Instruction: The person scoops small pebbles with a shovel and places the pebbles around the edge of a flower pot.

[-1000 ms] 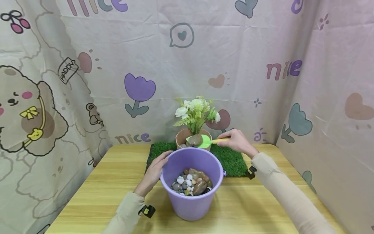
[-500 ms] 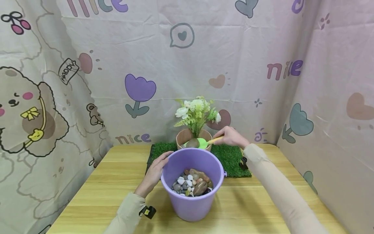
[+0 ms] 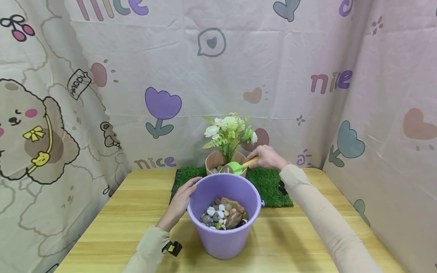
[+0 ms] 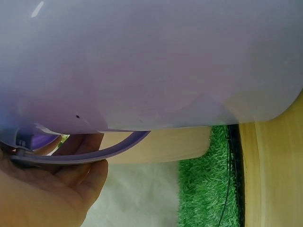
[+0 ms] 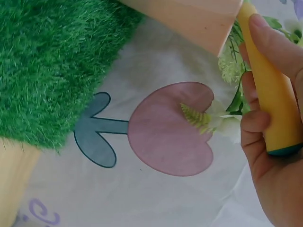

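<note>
A purple bucket (image 3: 223, 242) with pebbles and larger stones (image 3: 223, 214) inside stands upright on the table. My left hand (image 3: 180, 203) holds its left side by the rim; the bucket's handle (image 4: 109, 152) crosses the fingers in the left wrist view. My right hand (image 3: 268, 157) grips the yellow handle (image 5: 271, 90) of a small trowel. The trowel's green blade (image 3: 235, 167) tilts down into a flowerpot (image 3: 214, 158) behind the bucket. A brown stone (image 3: 226, 169) lies at the blade's front, among other stones in the pot. White artificial flowers (image 3: 229, 127) rise from the pot.
The flowerpot stands on a green turf mat (image 3: 269, 187) at the back of the wooden table (image 3: 136, 216). A printed curtain (image 3: 218, 76) hangs close behind and along both sides. The bucket hides the pot's lower part in the head view.
My right hand has moved left and slightly up, tipping the trowel's blade down into the pot. The brown stone has gone lower and left. My left hand and the bucket stay in place.
</note>
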`<control>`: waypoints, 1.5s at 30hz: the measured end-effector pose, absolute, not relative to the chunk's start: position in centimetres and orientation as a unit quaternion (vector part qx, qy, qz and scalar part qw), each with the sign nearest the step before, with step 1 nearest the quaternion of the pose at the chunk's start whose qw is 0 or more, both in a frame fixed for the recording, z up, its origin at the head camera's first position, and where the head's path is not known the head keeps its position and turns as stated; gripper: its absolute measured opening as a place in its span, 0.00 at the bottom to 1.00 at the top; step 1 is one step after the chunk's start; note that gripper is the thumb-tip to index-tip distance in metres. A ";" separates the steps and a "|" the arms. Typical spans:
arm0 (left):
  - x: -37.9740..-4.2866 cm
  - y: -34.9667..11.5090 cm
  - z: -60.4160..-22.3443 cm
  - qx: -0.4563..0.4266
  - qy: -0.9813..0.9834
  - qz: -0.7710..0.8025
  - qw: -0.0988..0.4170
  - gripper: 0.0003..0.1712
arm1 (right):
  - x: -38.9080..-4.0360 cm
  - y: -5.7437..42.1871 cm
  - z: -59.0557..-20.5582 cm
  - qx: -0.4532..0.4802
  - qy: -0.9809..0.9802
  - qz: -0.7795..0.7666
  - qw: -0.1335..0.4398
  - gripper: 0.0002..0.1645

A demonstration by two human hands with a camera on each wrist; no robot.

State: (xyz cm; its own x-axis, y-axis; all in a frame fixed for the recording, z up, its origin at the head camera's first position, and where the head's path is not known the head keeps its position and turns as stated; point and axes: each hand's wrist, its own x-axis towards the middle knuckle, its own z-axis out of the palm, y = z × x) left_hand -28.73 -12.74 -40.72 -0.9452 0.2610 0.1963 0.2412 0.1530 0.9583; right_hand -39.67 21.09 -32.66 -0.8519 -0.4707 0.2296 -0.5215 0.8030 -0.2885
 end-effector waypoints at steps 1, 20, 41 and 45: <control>-28.7 -12.7 -40.7 0.166 0.760 0.629 0.007 0.23 | -39.6 21.0 -32.6 0.267 -0.946 0.161 0.083 0.15; -28.7 -12.7 -40.9 0.161 0.768 0.620 0.005 0.23 | -38.5 21.3 -31.9 0.332 -0.919 0.055 0.203 0.14; -28.7 -12.7 -40.8 0.163 0.764 0.624 0.006 0.23 | -38.6 22.6 -32.9 0.279 -0.924 0.094 0.242 0.15; -28.7 -12.7 -40.8 0.163 0.760 0.629 0.006 0.23 | -38.5 22.7 -32.9 0.272 -0.926 0.096 0.244 0.16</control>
State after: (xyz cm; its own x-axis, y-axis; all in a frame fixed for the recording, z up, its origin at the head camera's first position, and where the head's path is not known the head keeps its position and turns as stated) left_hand -28.75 -12.73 -40.85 -0.9468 0.2558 0.1952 0.2398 0.1562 0.9582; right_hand -38.53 22.72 -32.87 -0.7329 -0.4571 0.5039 -0.5507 0.8335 -0.0447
